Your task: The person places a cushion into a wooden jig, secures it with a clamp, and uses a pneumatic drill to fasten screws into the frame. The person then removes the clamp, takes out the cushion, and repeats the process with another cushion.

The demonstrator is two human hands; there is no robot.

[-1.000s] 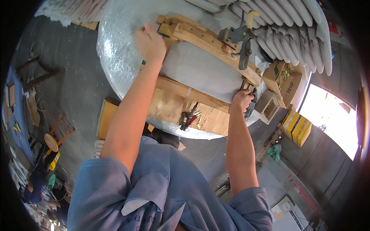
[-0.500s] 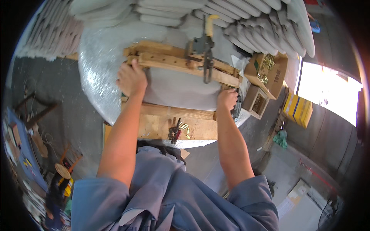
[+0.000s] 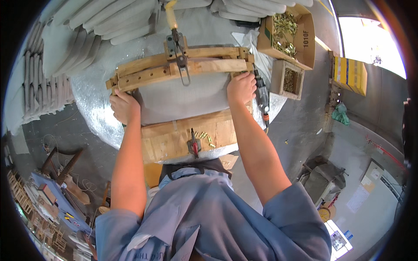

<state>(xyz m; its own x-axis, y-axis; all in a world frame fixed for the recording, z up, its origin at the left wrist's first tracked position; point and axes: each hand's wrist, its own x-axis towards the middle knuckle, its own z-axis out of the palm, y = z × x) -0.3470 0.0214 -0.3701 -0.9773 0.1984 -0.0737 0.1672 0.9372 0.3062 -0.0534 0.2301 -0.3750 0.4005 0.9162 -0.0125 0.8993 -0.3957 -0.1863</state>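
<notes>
A grey padded panel [image 3: 183, 96] lies under a curved wooden jig [image 3: 150, 75] on the bench. My left hand [image 3: 125, 106] is closed at the panel's left end, beside the jig's left corner. At the opposite end my right hand [image 3: 242, 88] has its fingers curled just below the jig's right corner. Both hands partly hide what they grip. A metal toggle clamp [image 3: 177, 52] with a yellowish handle is fixed at the jig's middle. Nearer me, a dark tool with a red part [image 3: 194, 145] and several small brass-coloured fittings [image 3: 210, 140] lie on a wooden board [image 3: 165, 141].
Right of my right hand lies a power tool [image 3: 262, 93]. Beyond it stand a cardboard box [image 3: 308, 43] of brass-coloured pieces and a wooden box [image 3: 277, 78] of small parts. Grey padded panels [image 3: 109, 19] are stacked behind the jig. A yellow carton [image 3: 350, 76] stands farther right.
The view has turned, so the jig and bench appear farther left. My left hand, earlier with fingers spread at the jig's left corner, is now more closed. My right hand stays by the right corner.
</notes>
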